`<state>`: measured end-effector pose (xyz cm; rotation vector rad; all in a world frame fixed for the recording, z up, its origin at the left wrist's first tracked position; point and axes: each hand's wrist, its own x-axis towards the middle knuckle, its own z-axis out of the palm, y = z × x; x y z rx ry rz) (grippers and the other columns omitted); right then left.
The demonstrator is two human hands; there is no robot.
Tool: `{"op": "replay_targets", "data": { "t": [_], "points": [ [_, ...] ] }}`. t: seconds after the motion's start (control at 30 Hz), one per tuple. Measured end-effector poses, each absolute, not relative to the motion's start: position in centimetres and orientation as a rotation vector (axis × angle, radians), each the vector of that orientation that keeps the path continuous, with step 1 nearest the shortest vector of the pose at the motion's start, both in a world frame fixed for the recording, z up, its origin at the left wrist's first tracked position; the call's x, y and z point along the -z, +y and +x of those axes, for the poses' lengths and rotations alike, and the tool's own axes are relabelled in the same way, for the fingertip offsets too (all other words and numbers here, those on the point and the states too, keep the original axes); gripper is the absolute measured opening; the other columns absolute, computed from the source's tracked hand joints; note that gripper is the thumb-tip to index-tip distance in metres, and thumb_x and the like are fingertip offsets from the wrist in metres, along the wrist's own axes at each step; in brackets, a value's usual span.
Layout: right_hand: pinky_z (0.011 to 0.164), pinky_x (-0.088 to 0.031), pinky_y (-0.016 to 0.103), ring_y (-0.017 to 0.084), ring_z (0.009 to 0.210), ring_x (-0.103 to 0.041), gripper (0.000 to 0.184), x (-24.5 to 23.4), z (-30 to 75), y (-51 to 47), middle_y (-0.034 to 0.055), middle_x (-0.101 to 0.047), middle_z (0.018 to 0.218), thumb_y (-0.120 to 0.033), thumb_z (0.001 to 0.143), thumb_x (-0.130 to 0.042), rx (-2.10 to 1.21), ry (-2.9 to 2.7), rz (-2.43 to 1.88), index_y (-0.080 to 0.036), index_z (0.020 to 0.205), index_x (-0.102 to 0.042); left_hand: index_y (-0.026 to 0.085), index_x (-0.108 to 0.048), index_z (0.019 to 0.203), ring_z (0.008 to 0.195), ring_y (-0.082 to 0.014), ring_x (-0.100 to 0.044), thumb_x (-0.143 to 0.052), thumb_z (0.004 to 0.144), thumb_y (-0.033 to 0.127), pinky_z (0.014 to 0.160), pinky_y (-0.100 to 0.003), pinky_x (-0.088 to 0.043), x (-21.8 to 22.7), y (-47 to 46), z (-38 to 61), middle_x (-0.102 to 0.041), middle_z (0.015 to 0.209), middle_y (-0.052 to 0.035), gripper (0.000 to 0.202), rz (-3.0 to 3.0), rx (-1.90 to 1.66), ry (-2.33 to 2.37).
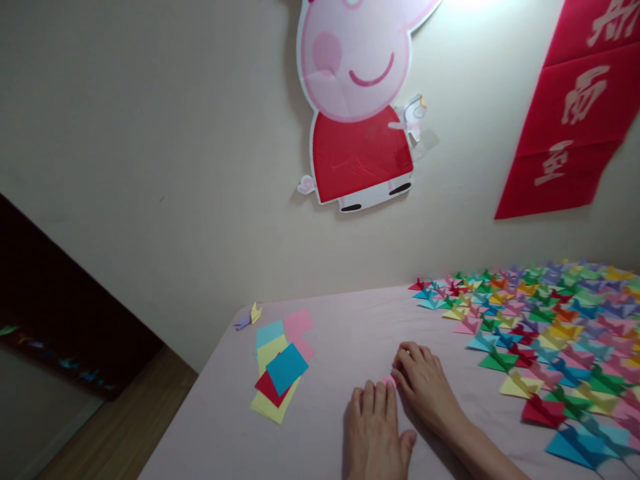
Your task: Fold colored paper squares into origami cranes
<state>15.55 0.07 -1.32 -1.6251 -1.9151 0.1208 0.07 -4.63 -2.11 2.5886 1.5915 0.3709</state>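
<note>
A small piece of pink paper lies on the pale pink sheet, mostly covered by my fingers. My left hand rests palm down over its near side, fingers stretched forward and thumb apart. My right hand is at the paper's right edge, its fingers curled and thumb and forefinger closed against it. How far the paper is folded is hidden. Left of my hands is a loose pile of square papers, with a blue sheet on top, a red sheet and a yellow sheet under it.
Rows of folded paper cranes in many colours cover the right side of the sheet-covered surface. A yellow crane and a purple one sit at the far left corner. A pig cutout and a red banner hang on the wall.
</note>
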Motion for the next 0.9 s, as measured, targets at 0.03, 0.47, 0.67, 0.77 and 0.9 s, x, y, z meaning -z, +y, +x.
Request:
{"op": "replay_targets", "data": {
  "t": [0.03, 0.47, 0.67, 0.77, 0.9],
  "points": [
    [0.080, -0.040, 0.038, 0.025, 0.092, -0.053, 0.012, 1.3, 15.6, 0.1, 0.0064, -0.062, 0.100, -0.013, 0.086, -0.051, -0.117, -1.919, -1.623, -0.023, 0.083, -0.057, 0.017, -0.045, 0.146, 0.128, -0.0365, -0.047, -0.052, 0.093, 0.060, 0.110, -0.054, -0.034, 2.1, -4.7, 0.0, -0.056, 0.140, -0.0137, 0.069, 2.588, -0.373, 1.585],
    [0.082, -0.041, 0.038, 0.026, 0.094, -0.054, 0.006, 0.9, 15.4, -0.4, 0.0072, -0.062, 0.102, -0.019, 0.084, -0.060, -0.090, -1.930, -1.653, -0.022, 0.089, -0.058, 0.015, -0.048, 0.144, 0.132, -0.0353, -0.045, -0.049, 0.095, 0.058, 0.111, -0.053, -0.037, 2.3, -4.7, 0.2, -0.052, 0.144, -0.0100, 0.065, 2.636, -0.411, 1.590],
    [0.083, -0.041, 0.038, 0.026, 0.096, -0.054, 0.013, 1.2, 15.7, -0.2, 0.0068, -0.062, 0.104, -0.013, 0.086, -0.053, -0.153, -1.923, -1.637, -0.023, 0.090, -0.060, 0.020, -0.047, 0.145, 0.128, -0.0352, -0.049, -0.052, 0.092, 0.061, 0.109, -0.055, -0.038, 3.6, -4.8, -0.6, -0.055, 0.142, -0.0080, 0.066, 2.667, -0.499, 1.595],
    [0.083, -0.041, 0.038, 0.026, 0.097, -0.054, 0.015, 1.4, 15.8, -0.1, 0.0067, -0.063, 0.105, -0.012, 0.086, -0.053, -0.169, -1.910, -1.628, -0.024, 0.090, -0.061, 0.021, -0.050, 0.144, 0.128, -0.0369, -0.048, -0.055, 0.089, 0.064, 0.109, -0.057, -0.037, 5.2, -5.0, -0.9, -0.055, 0.142, -0.0093, 0.070, 2.649, -0.579, 1.651],
    [0.083, -0.041, 0.039, 0.026, 0.097, -0.054, 0.015, 1.6, 15.9, 0.1, 0.0068, -0.063, 0.106, -0.013, 0.085, -0.053, -0.182, -1.904, -1.623, -0.024, 0.090, -0.061, 0.020, -0.051, 0.143, 0.129, -0.0386, -0.046, -0.059, 0.085, 0.066, 0.109, -0.058, -0.035, 6.7, -5.0, -1.6, -0.054, 0.142, -0.0113, 0.075, 2.622, -0.610, 1.705]
  ]
}}
